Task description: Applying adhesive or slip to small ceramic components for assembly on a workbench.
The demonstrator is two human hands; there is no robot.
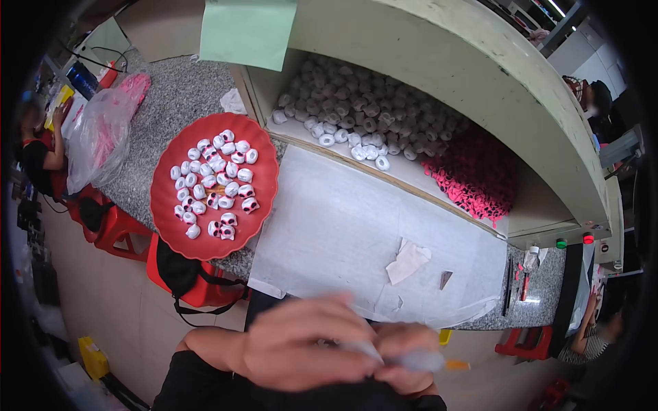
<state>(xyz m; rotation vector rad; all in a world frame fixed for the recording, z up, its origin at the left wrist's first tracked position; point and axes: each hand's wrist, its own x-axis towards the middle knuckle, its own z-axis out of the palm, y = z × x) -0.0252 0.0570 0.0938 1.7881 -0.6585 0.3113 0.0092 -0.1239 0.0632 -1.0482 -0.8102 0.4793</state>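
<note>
Showing left hand [308, 342] and right hand [401, 348] close together at lower centre, just in front of the tabletop [181, 85]; curling both inward while appearing blurred; presenting at the right hand a smooth-looking, greyish-white shape [419, 361], rounded in outline; not revealing whether gripped or worn, so leaving the hold of either hand impossible to tell; covering part of the speckled, stone-like tabletop with a thin, matt white sheet [322, 219]; bearing on this a crumpled paper scrap [408, 262] and a small, pointed dark scrap [445, 279]; displaying to the left a red plate [163, 198] with fluted rim; carrying on it many small white rounded pieces [185, 168], including skull-like ones with dark eye patches and pink tints; enclosing behind the sheet, within a painted, pale cabinet [439, 48], a dense heap of white hollowed pieces [343, 103]; adjoining this, at right, a heap of pink-and-black pieces [473, 181], small and irregular; exhibiting at far left a glossy, wrinkled, translucent plastic bag [103, 140], and, against the cabinet's front, a flat pale green paper [248, 34].
</note>
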